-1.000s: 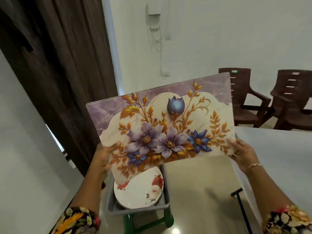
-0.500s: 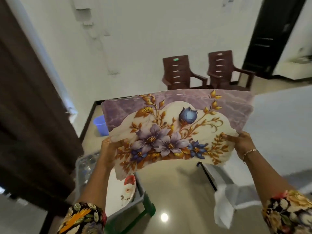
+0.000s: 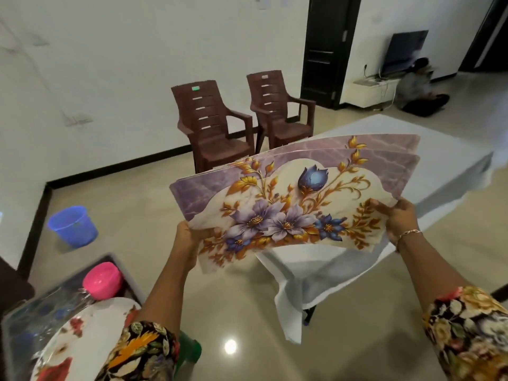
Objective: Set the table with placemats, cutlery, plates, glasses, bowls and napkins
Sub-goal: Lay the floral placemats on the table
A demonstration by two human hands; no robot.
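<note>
We saw a stack of floral placemats held in the air at the centre of the view, tilted toward us, with the edges of at least 2 more mats fanned out behind the front one. The left hand gripped the stack's corner at 7 o'clock, thumb on the printed face and fingers clamped underneath. The right hand, with a bracelet at its wrist, pinched the edge at 3 o'clock, its fingers curled round the stack.

Behind and below the mats, from 1 to 4 o'clock, stood the counter under a white cloth, nothing on the part we could see.

At 8 o'clock a grey tray on a green stool carried a flowered plate and a pink bowl; we could not tell what lay in the clear wrap beside them. A blue bucket sat on the floor at 9 o'clock. 2 brown chairs stood against the wall at 12 o'clock.
</note>
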